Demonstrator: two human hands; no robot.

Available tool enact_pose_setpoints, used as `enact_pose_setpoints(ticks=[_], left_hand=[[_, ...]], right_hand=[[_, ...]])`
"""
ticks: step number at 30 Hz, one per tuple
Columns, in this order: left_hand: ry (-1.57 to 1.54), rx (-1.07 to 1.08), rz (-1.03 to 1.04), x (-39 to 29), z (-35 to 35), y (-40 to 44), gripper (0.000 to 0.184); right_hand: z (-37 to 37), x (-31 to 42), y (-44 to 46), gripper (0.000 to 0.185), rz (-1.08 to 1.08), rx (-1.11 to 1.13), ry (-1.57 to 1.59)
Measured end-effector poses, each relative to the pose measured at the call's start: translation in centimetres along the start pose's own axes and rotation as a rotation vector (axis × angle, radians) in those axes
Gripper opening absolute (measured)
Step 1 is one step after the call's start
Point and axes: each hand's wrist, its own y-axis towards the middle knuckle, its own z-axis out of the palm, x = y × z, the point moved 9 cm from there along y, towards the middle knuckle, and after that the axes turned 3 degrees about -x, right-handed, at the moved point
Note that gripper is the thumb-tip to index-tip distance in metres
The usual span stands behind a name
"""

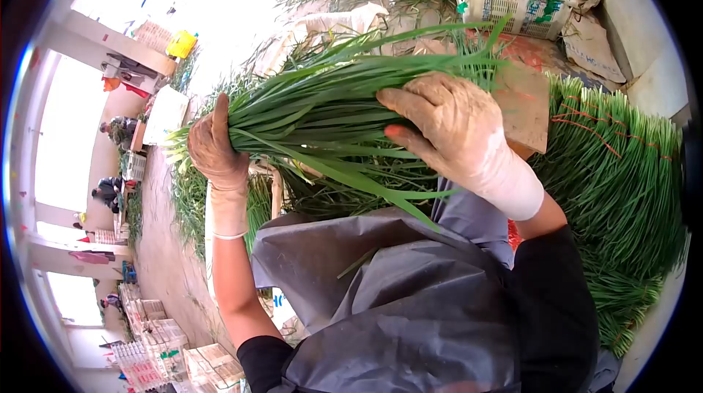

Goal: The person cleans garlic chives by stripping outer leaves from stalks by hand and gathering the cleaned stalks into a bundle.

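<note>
My left hand (220,148), in a soiled pale glove, is wrapped round the base end of a loose bunch of garlic chives (315,104). The long flat green leaves run across to the right, some drooping over my dark apron (410,312). Over the leafy end is my right hand (458,126), gloved too, with thumb and forefinger apart and a red-orange patch at one fingertip. It lies close against the leaves; whether it touches them I cannot tell. Pale stem ends stick out just left of my left hand.
Tied chive bundles (608,173) with red bands are stacked at the right. Beside them is a brown board (523,107). White plastic crates (512,9) stand at the top. Loose chives (190,203) lie left below my hands. Several people sit far left, near stacked crates (157,342).
</note>
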Motion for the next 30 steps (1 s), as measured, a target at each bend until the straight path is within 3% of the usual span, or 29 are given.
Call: enact_pose_setpoints(ticks=[5, 9, 10, 11, 13, 15, 17, 19, 20, 21, 23, 24, 25, 28, 30], left_hand=[[0.007, 0.022, 0.033, 0.1, 0.4, -1.1, 0.072], [0.013, 0.072, -0.007, 1.0, 1.3, -2.9, 0.07], [0.049, 0.079, -0.013, 1.4, 1.5, -3.6, 0.071], [0.092, 0.08, -0.02, 1.8, 1.8, -4.0, 0.071], [0.129, 0.114, -0.055, 3.1, 2.3, -5.1, 0.072], [0.171, 0.155, -0.143, 6.0, 2.4, -6.8, 0.073], [0.214, 0.157, -0.153, 7.3, 1.6, -7.6, 0.072], [0.253, 0.191, -0.257, 8.6, 1.3, -8.3, 0.072], [0.238, 0.158, -0.261, 8.8, 1.2, -8.1, 0.071], [0.247, 0.146, -0.263, 8.7, 1.6, -7.8, 0.071], [0.165, 0.092, -0.317, 7.8, 1.9, -7.1, 0.069], [0.161, 0.101, -0.338, 7.1, 2.5, -6.5, 0.068], [0.128, 0.014, -0.264, 5.5, 2.7, -5.2, 0.067], [0.046, -0.024, -0.207, 3.1, 4.2, -2.7, 0.066], [0.031, -0.052, -0.106, 1.1, 4.6, -1.2, 0.072]], right_hand=[[4.5, 0.6, 0.1, 0.021, -0.053, 0.141, -0.13], [6.2, 1.3, 0.0, 0.009, -0.058, 0.06, -0.049], [5.0, 2.7, -0.4, 0.007, -0.155, -0.063, -0.006], [5.1, 4.0, -0.7, 0.006, -0.196, -0.051, 0.036], [3.7, 4.4, -1.8, 0.013, -0.078, -0.177, 0.402], [4.3, 3.3, -2.9, 0.01, 0.122, -0.114, 0.774], [9.7, 4.5, -5.7, 0.018, 0.126, 0.423, 0.895], [15.4, 3.9, -9.9, 0.031, 0.086, 0.705, 0.229], [16.5, 3.4, -10.9, 0.041, -0.062, 0.792, 0.058], [15.0, 2.2, -9.5, 0.041, 0.037, 0.54, 0.215], [13.3, 0.6, -6.4, 0.044, 0.265, 0.437, 0.466], [12.4, 0.5, -5.3, 0.033, 0.223, 0.215, 0.577], [12.1, -0.2, -4.8, 0.024, 0.343, 0.148, 0.713], [3.2, -0.6, -2.7, 0.022, 0.205, -0.295, 0.588], [-0.6, -1.7, -2.8, 0.022, 0.133, -0.344, 0.49]])
